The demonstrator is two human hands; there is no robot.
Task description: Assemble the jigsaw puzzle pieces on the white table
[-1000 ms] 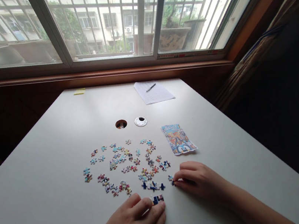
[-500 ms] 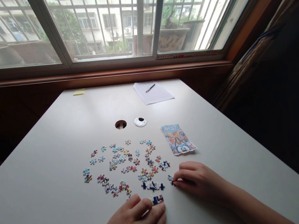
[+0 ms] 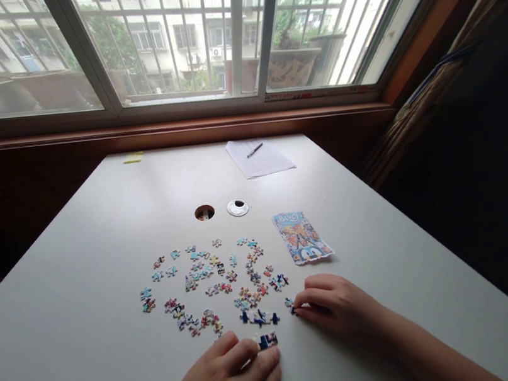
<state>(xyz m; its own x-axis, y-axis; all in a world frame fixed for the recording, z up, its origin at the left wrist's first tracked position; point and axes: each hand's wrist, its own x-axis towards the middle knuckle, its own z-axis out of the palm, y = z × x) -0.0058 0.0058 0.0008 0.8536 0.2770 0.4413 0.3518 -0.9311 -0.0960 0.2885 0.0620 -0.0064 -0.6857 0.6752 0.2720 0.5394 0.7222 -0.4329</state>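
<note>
On the white tabletop (image 3: 77, 319), the left hand (image 3: 229, 375) touches a dark-blue-and-white cardboard puzzle block (image 3: 267, 340), grip unclear; the right hand (image 3: 330, 297) pinches a small mottled-blue jigsaw piece (image 3: 289, 303). Fitting seems underway, calling next for careful alignment.

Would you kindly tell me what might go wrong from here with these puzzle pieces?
The left hand lies against a flat, mostly dark-blue block of puzzle pieces; a slip might knock it askew. The right hand has its fingertips at a small, partly blue puzzle piece, which might slide away. Loose, flat, multicoloured puzzle pieces lie nearer than a round, open hole in the white tabletop; one swept forward could drop in.
</note>
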